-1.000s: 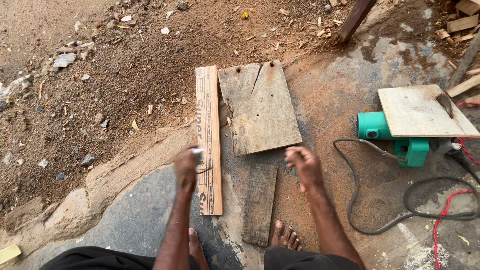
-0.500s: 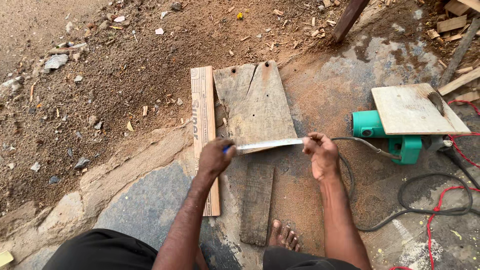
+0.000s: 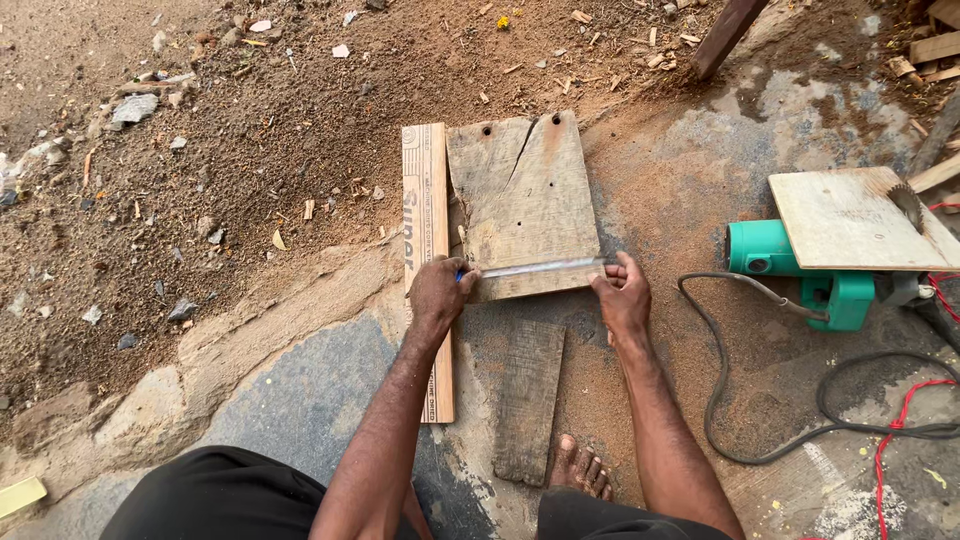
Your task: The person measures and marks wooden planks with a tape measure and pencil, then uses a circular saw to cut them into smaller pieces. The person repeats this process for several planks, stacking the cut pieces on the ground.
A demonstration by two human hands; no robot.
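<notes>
While the left hand (image 3: 440, 293) pinches a blue pen or pencil (image 3: 461, 275) with curled fingers, its tip sits at the left end of a thin metal ruler (image 3: 540, 267) laid flat across a broad, weathered grey wooden board (image 3: 523, 200). The ruler runs from side to side just above the board's near edge. At the ruler's right end, the right hand (image 3: 622, 296) presses down, fingers bent and closed on the strip at the board's right edge.

Board position: flat on the sawdust-covered ground, with two small holes near its far edge and a split running from that edge. A narrow, light-coloured wooden strip with printed lettering (image 3: 427, 240) lies along its left side, touching or just beside it. A shorter dark plank (image 3: 529, 398) lies nearer the person, below the board; a bare foot (image 3: 580, 466) rests at its lower right.

Well apart to the right stands a green electric circular saw fixed under a plywood plate (image 3: 840, 240), with a black cable (image 3: 770, 400) looping over the ground.
</notes>
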